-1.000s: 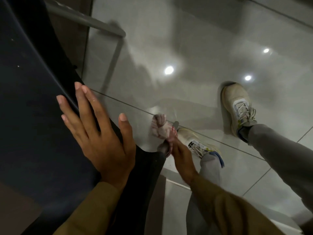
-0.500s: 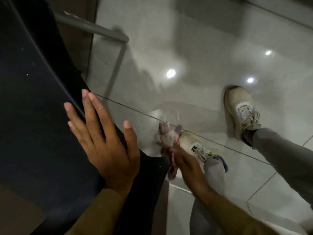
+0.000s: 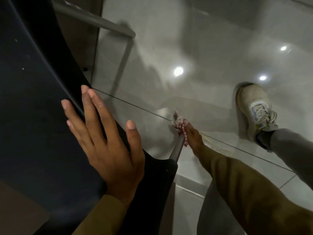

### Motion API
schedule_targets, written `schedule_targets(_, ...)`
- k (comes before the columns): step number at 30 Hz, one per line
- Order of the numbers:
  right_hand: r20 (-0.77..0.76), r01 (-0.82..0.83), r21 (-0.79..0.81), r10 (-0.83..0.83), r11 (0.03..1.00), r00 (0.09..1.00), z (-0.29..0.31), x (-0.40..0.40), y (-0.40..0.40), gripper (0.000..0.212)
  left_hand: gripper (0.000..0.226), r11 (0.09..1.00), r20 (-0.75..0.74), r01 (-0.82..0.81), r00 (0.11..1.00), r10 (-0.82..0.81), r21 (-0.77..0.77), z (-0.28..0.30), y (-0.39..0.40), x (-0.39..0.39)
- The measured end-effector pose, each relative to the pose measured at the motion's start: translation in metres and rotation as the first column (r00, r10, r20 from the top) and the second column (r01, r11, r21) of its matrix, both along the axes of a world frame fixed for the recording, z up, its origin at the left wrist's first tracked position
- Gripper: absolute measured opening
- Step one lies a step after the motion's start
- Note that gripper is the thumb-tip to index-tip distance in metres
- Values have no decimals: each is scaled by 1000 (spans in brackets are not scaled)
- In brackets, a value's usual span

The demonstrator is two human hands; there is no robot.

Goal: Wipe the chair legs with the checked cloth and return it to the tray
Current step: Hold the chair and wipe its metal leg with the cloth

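A dark chair seat [image 3: 33, 107] fills the left of the view. My left hand [image 3: 108, 141] lies flat on its edge, fingers spread, holding nothing. Below the seat a grey metal chair leg [image 3: 177, 149] slants down toward the floor. My right hand [image 3: 194, 139] is closed on the red-and-white checked cloth [image 3: 181, 126], which is bunched around the lower end of that leg near the floor. No tray is in view.
A second grey chair leg [image 3: 105, 25] runs across the top left. Glossy grey floor tiles [image 3: 203, 39] reflect ceiling lights. A beige sneaker [image 3: 254, 111] stands at the right, with a grey trouser leg [image 3: 291, 146] above it.
My right hand has slid the cloth down the leg toward the floor, and the bare grey leg now shows above it. My left hand stays flat on the seat.
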State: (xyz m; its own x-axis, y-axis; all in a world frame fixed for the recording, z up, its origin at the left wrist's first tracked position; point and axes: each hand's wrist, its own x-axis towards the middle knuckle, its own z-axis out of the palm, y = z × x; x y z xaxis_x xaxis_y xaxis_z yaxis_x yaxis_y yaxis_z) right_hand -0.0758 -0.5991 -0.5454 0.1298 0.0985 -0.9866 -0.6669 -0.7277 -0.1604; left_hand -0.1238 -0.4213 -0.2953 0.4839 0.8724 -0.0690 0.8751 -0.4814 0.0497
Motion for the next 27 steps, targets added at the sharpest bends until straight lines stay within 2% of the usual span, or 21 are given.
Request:
schedule_targets(3,-37,-61,-1,61,998,997,17,12,8,48,69,1000,10,-11,1000,11,-3,1,-2,0)
schedule_targets(6,74,-168,133,159,977,984,89,16,-6,33,70,1000,11,-14,1000,14,-12,1,-1,2)
schedule_targets(8,135,-139,232,110,963,985,145,5,-18,27,70,1000,-5,-6,1000,6,-9,2,0,1)
schedule_targets(11,93,-47,312,19,949,996,197,-9,-17,30,70,1000,15,-5,1000,5,-9,3,0,3)
schedule_targets(13,59,49,299,-70,953,996,188,-10,-13,29,70,1000,11,-9,1000,9,-4,1,0,4)
schedule_targets(15,72,61,249,-81,967,994,159,-5,-8,27,71,1000,15,-15,1000,15,1,2,0,6)
schedule_targets(17,11,69,228,-74,971,997,121,-1,-11,30,71,999,23,-30,999,30,-10,4,-1,8)
schedule_targets(22,78,-207,178,196,962,977,34,13,-12,43,71,999,11,-30,999,30,-25,5,-1,9)
schedule_targets(27,25,-211,125,210,969,977,36,23,9,43,70,1000,-8,-24,1000,23,-12,5,-1,8)
